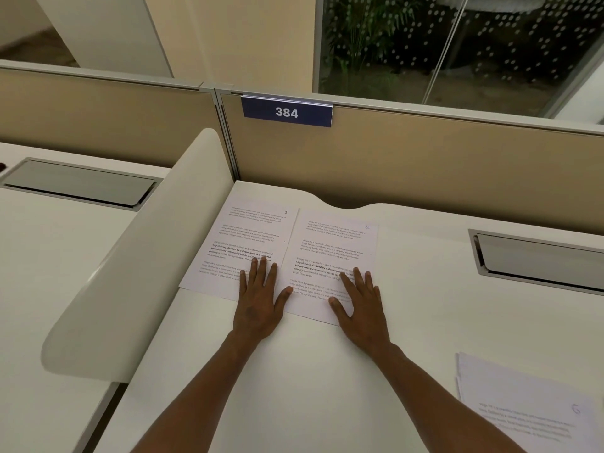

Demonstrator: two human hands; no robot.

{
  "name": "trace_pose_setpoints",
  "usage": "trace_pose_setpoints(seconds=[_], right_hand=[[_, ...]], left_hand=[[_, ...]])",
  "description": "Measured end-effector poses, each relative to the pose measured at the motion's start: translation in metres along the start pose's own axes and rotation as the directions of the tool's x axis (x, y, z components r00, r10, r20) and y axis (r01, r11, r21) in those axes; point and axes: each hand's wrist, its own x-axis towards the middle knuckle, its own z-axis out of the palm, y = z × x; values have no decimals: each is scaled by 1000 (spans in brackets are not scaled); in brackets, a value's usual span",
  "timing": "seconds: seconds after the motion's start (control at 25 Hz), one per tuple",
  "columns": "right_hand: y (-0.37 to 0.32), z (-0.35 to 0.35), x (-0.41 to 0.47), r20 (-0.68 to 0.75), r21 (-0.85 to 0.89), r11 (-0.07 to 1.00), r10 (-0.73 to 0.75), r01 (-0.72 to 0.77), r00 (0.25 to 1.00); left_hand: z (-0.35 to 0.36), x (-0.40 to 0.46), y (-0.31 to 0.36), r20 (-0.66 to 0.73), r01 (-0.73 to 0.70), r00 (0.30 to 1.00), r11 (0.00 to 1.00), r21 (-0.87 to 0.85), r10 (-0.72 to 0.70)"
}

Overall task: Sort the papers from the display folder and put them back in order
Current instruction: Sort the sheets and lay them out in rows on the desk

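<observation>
Two printed sheets lie side by side on the white desk point(294, 387), edges touching. The left sheet point(248, 233) carries a small handwritten number at its top right corner. The right sheet point(333, 250) has a blue handwritten mark at its top right. My left hand point(258, 299) rests flat, fingers spread, on the lower right part of the left sheet. Flat on the lower part of the right sheet lies my right hand point(361, 305), fingers apart. Neither hand grips anything. A loose stack of further papers point(523, 407) lies at the near right; its top sheet shows a handwritten "G"-like mark.
A beige partition point(425, 165) with a blue "384" sign point(287, 111) closes the desk's far side. A curved white divider point(147, 256) stands along the left. A grey cable hatch point(539, 259) sits in the desk at the right, another hatch point(81, 183) on the neighbouring desk.
</observation>
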Motion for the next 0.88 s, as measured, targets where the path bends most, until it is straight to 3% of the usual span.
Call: trace_pose_setpoints(seconds=[0.08,0.24,0.36,0.44,0.6,0.76,0.88], right_hand=[[-7,-15,-8,-44,139,990,24,-18,999],[-9,-62,-68,-295,349,933,195,-85,935],[27,-100,-144,-420,337,922,329,-192,846],[70,-125,-200,-463,264,892,452,-368,763],[152,-162,-287,-401,154,686,701,-711,589],[179,-177,-316,-357,71,685,696,-725,622],[185,-193,-320,-307,254,679,732,-689,608]], left_hand=[[-2,-3,3,-38,-4,999,999,-35,3],[-9,-28,38,-135,-61,990,983,-174,38],[-10,-75,101,-125,-120,988,945,-304,85],[-6,-116,152,-94,-127,991,899,-418,96],[18,-197,242,-46,-237,966,809,-537,253],[55,-246,291,32,-343,906,775,-531,423],[73,-261,302,46,-394,886,803,-447,460]])
